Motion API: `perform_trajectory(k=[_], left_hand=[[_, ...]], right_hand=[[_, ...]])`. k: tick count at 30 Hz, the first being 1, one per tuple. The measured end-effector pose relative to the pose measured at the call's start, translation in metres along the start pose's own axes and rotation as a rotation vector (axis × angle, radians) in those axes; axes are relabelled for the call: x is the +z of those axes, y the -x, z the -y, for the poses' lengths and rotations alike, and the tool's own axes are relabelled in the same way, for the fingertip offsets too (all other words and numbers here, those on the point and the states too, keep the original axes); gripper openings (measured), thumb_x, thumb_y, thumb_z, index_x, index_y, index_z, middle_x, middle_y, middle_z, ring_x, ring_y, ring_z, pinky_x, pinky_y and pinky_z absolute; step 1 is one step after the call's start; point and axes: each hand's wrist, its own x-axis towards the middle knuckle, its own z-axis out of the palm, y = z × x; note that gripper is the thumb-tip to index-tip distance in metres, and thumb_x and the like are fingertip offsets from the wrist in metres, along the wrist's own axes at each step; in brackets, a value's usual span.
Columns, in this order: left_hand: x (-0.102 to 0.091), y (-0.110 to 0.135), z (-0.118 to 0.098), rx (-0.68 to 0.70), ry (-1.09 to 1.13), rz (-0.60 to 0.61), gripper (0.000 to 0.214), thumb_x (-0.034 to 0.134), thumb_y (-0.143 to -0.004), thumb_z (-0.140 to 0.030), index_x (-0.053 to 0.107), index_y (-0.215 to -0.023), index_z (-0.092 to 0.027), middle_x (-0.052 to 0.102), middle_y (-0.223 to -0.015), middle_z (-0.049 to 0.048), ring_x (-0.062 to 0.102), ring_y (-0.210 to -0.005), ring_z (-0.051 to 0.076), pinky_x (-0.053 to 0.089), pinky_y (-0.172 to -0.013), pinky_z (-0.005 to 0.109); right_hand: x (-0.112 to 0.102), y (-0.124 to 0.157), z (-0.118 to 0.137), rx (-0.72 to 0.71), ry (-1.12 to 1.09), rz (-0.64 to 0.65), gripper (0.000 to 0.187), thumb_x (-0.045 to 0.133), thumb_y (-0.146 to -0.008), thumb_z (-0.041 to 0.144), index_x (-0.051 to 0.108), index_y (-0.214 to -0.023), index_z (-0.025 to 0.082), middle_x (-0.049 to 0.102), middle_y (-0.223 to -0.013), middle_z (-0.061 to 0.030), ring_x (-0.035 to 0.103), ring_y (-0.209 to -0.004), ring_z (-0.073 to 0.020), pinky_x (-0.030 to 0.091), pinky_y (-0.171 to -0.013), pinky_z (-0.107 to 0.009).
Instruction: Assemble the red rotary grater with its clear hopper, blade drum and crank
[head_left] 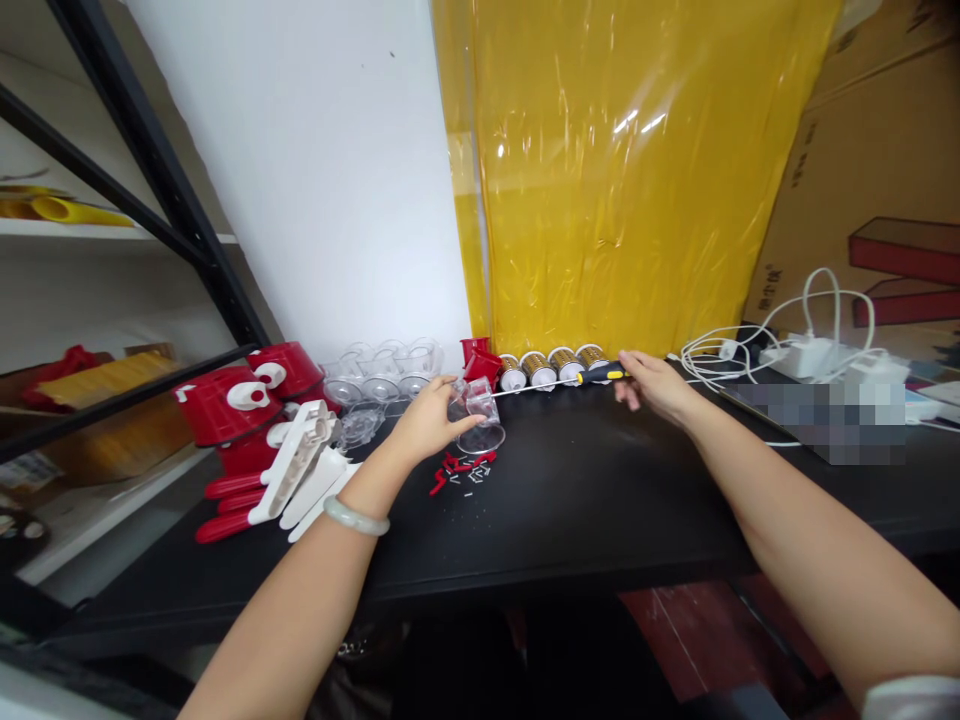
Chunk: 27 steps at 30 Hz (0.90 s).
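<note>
My left hand, with a pale bangle on the wrist, is closed on a clear plastic part with a round flared rim. In my right hand is the end of a screwdriver's black-and-yellow handle. Its long thin shaft runs level to the left and its tip meets the clear part; whether it sits in a screw is too small to tell. Just below the part lie small red pieces and several loose screws. Red plastic pieces stand right behind it.
Metal perforated drums line the back, beside clear plastic cups. Red housings and white handles with red grips lie at the left. White cables and chargers sit at the right of the black table.
</note>
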Motion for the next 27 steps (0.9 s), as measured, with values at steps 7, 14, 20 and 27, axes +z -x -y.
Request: perform_trajectory(k=[7,14,20,27], left_hand=[[-0.0009,0.0002,-0.0007,-0.003,0.003,0.003,0.046,0.059,-0.079,-0.063,0.058,-0.088,-0.017,0.053,-0.128,0.0163,0.051,-0.123,0.030,0.040,-0.106,0.043],[-0.0001,0.0003,0.0000,0.006,0.002,0.004,0.047,0.058,-0.079,-0.063,0.058,-0.088,-0.017,0.052,-0.128,0.0164,0.050,-0.125,0.030,0.039,-0.107,0.043],[-0.0002,0.0003,0.0000,0.003,-0.006,0.000,0.049,0.058,-0.078,-0.064,0.058,-0.088,-0.016,0.053,-0.127,0.0170,0.050,-0.124,0.031,0.040,-0.106,0.043],[-0.0007,-0.0002,-0.0008,-0.003,-0.007,0.002,0.045,0.059,-0.079,-0.062,0.058,-0.088,-0.018,0.053,-0.128,0.0159,0.049,-0.125,0.030,0.039,-0.108,0.043]], right_hand=[[0.0052,-0.0001,0.0039,0.011,-0.235,-0.011,0.035,0.067,-0.075,0.052,0.048,-0.094,0.028,0.069,-0.083,0.0019,0.069,-0.073,-0.0178,0.054,-0.060,-0.031],[0.0054,0.0009,0.0010,0.000,-0.001,-0.059,0.043,0.057,-0.080,0.064,0.047,-0.078,0.022,0.052,-0.045,0.0046,0.049,-0.036,-0.0109,0.046,-0.045,-0.027],[0.0070,0.0011,0.0039,-0.018,-0.261,-0.021,0.053,0.078,-0.066,0.040,0.037,-0.100,0.031,0.067,-0.085,0.0058,0.070,-0.075,-0.0171,0.056,-0.066,-0.033],[0.0023,-0.0006,-0.0011,-0.052,0.172,-0.071,0.046,0.047,-0.083,0.069,0.040,-0.075,0.024,0.047,-0.039,0.0070,0.037,-0.028,-0.0082,0.030,-0.033,-0.022]])
